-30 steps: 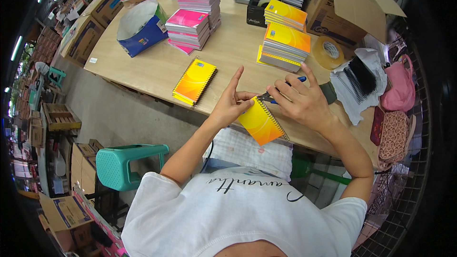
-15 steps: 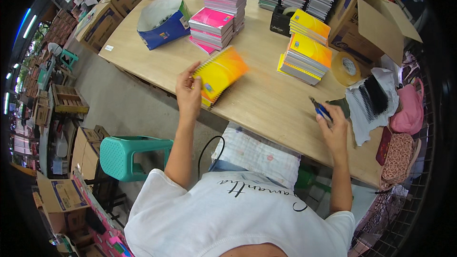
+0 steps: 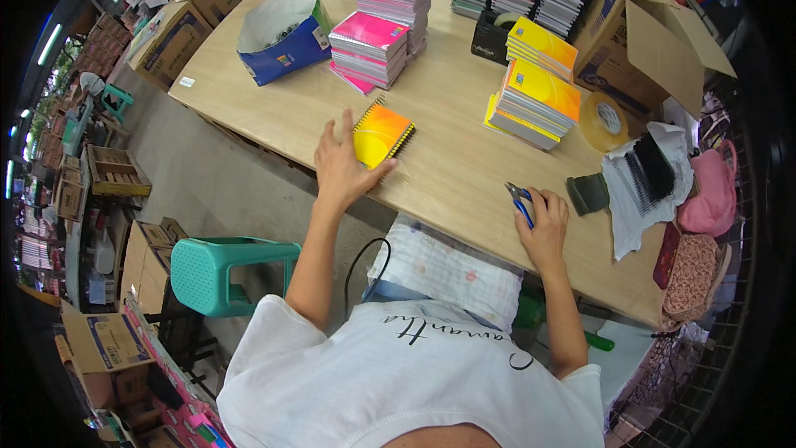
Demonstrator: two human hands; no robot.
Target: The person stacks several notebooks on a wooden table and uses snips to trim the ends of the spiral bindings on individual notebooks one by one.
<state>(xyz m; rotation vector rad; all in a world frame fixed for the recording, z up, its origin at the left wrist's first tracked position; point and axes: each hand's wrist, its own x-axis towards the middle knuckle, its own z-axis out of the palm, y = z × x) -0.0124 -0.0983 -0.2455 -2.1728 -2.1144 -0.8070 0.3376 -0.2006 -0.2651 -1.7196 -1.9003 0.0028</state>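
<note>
A small spiral notebook point(image 3: 382, 138) with a yellow and orange cover lies at the table's near edge, a loose end of its wire coil sticking out at the top. My left hand point(image 3: 342, 168) is beside it with fingers spread, the thumb along its lower edge and the fingers by its left side. In my right hand point(image 3: 545, 228) is a pair of blue-handled cutting pliers point(image 3: 520, 202), jaws pointing up and left over the table. Part of their handles is hidden by my fingers.
Stacks of yellow notebooks point(image 3: 537, 98) and pink notebooks point(image 3: 370, 43) stand farther back. A blue paper bag point(image 3: 286, 54), a tape roll point(image 3: 604, 122), a dark green block-like object point(image 3: 588, 193), black wire coils point(image 3: 651, 168) on white cloth, and an open carton point(image 3: 663, 50) surround the work area.
The notebook has come down onto the table, and my left hand's grip has spread open beside it. My right hand has moved left with the pliers, uncovering the dark green object.
</note>
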